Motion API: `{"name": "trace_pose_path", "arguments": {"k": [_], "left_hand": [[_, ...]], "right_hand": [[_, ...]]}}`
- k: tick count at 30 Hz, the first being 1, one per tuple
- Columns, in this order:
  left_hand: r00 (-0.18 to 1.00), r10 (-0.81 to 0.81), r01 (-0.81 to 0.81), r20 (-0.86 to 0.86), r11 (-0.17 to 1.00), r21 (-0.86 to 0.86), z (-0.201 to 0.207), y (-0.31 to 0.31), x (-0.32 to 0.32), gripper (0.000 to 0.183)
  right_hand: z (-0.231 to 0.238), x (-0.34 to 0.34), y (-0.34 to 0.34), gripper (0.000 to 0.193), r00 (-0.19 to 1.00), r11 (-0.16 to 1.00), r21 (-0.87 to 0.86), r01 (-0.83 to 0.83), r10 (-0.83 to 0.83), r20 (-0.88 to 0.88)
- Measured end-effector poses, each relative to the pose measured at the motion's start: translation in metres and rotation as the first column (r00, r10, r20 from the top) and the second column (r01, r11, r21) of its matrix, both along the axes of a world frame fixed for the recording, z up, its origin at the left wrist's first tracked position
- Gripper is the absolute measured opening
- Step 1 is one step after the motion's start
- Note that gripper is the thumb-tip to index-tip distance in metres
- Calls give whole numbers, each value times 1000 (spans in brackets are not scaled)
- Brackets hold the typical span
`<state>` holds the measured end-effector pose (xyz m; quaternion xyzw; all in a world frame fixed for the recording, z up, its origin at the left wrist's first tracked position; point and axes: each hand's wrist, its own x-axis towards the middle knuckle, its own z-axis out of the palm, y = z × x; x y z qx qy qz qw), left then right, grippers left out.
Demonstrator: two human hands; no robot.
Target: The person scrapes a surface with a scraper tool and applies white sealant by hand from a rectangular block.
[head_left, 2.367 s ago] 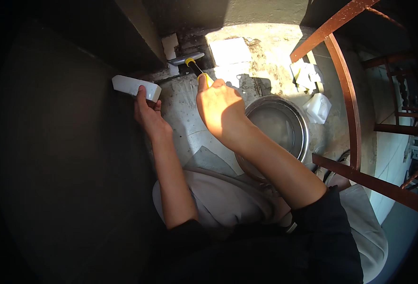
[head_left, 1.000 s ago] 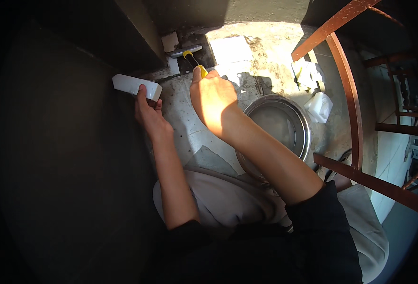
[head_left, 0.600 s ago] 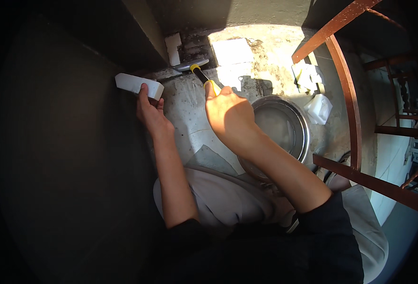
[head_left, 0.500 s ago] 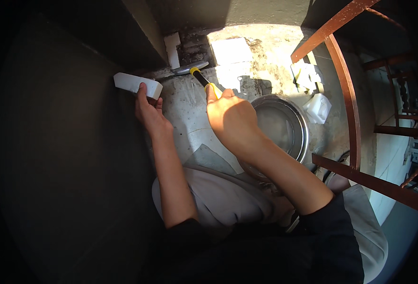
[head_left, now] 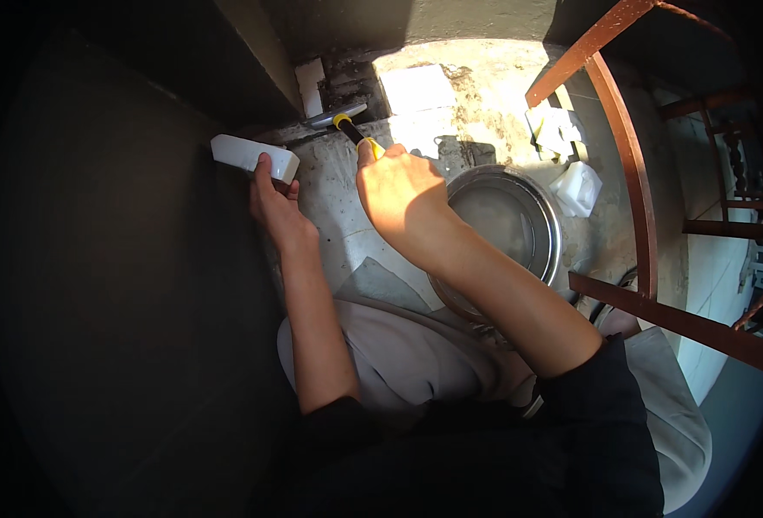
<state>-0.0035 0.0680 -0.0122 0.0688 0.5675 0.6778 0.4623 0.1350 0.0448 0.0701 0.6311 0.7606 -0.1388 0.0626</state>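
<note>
My right hand [head_left: 403, 188] is closed around the black and yellow handle of a hammer [head_left: 349, 128]. The hammer's long silver head lies over the dark, rough strip of floor by the wall, beside a narrow white tile [head_left: 311, 87]. On the other side of that strip is a square white tile [head_left: 418, 90] in bright sunlight. My left hand [head_left: 280, 211] grips a white rectangular block [head_left: 252, 157] by its near end, thumb on top, close to the dark wall. The fingers underneath the block are partly hidden.
A round metal basin [head_left: 557, 250] of cloudy liquid stands by my right forearm. Beyond it lie a white plastic lump [head_left: 578, 190] and crumpled pale scraps [head_left: 556, 134]. Reddish-brown metal bars [head_left: 630, 155] rise at the right. A grey flat sheet piece [head_left: 386, 285] lies near my knee.
My right hand and the hammer have shifted a little left and toward the wall. The left hand with the white block has barely moved.
</note>
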Motion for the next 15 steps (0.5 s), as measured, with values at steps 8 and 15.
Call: {"name": "trace_pose_path", "arguments": {"k": [8, 15], "left_hand": [[994, 62, -59, 95, 998, -36, 9, -43, 20, 37], [985, 70, -63, 159, 997, -50, 11, -68, 21, 40]], "right_hand": [[-13, -14, -1, 42, 999, 999, 35, 30, -29, -16], [-8, -28, -13, 22, 960, 971, -43, 235, -239, -146]]}}
